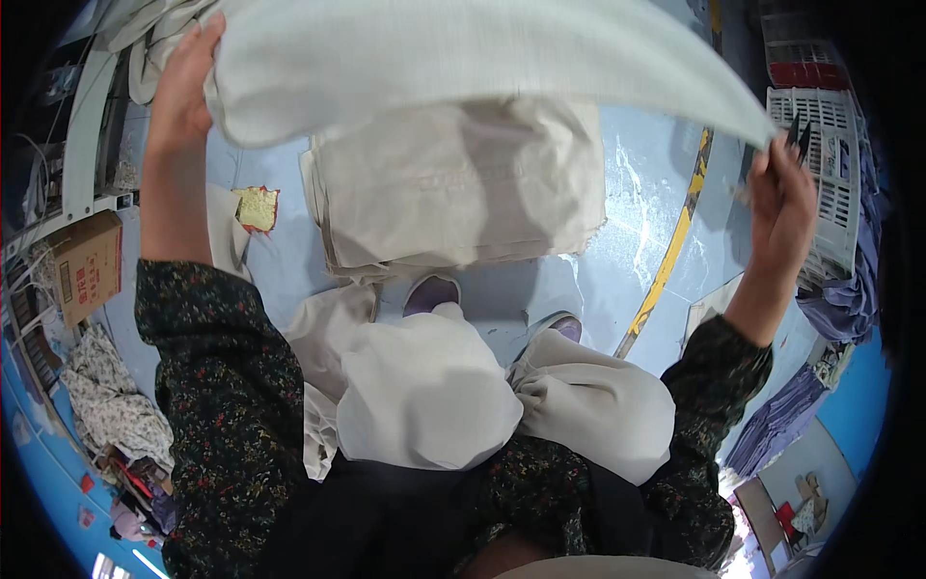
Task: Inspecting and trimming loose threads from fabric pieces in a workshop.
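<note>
A cream cloth panel (463,53) stretches in the air between my two raised hands, its lower edge sagging in a curve and slightly smeared by motion. My left hand (185,92) grips its left end, fingers partly behind the fabric. At the far right, my right hand (783,198) pinches the other corner. Two dark pointed blades (799,137), like those of thread snips, stick up from that same hand; their handle is hidden. Below the panel lies a flat stack of cream cloth pieces (463,193) on the floor, in front of my feet.
Pale cloth (429,396) drapes my knees. A white plastic crate (815,164) with blue-purple fabric (839,304) stands at the right. Yellow-and-black tape (666,261) crosses the blue-grey floor. A cardboard box (89,267) and floral cloth (114,396) sit at the left.
</note>
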### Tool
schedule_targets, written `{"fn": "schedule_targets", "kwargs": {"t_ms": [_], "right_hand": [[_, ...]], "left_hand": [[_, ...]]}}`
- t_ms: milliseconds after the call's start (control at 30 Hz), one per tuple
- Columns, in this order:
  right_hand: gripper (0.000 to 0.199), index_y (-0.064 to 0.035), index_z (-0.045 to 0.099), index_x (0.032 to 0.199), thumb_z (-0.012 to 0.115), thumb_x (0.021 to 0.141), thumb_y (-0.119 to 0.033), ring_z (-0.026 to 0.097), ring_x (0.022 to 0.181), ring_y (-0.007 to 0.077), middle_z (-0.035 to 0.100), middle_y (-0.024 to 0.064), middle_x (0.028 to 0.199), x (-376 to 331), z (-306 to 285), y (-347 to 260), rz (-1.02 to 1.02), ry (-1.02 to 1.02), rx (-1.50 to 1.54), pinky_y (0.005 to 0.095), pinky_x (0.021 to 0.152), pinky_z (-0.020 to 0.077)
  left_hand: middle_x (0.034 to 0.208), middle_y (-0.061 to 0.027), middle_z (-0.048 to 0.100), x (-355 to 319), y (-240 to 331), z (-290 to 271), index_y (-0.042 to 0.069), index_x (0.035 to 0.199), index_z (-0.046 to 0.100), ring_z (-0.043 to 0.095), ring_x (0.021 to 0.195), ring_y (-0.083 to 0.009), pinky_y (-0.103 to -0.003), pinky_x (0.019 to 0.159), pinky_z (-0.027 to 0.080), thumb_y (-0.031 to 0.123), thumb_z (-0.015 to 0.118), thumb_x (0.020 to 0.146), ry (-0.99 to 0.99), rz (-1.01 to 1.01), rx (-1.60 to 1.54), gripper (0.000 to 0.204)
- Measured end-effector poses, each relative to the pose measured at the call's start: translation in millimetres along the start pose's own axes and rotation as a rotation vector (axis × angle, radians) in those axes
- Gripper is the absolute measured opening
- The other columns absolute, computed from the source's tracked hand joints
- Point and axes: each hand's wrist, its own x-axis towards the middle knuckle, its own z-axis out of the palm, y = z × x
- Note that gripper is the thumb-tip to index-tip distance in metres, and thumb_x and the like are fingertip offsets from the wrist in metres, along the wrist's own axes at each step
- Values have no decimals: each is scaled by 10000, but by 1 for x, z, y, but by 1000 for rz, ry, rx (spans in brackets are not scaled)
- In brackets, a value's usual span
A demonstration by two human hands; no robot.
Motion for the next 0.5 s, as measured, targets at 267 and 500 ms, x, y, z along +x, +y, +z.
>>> {"fn": "schedule_targets", "kwargs": {"t_ms": [267,500], "right_hand": [[94,-93,628,965,673,939,-172,379,522,6,646,10,707,-88,-11,170,376,66,-165,185,476,243],[147,-6,665,834,685,869,-148,625,645,148,670,77,717,-113,-21,308,450,114,-264,305,606,499]], "left_hand": [[1084,-87,718,-66,-163,27,-1,1200,635,685,912,-171,-322,810,563,343,541,1053,-76,-304,89,386],[1136,-196,669,-68,-329,-12,14,1277,613,604,1121,-330,-435,983,459,218,436,1046,-138,-32,1005,355]]}}
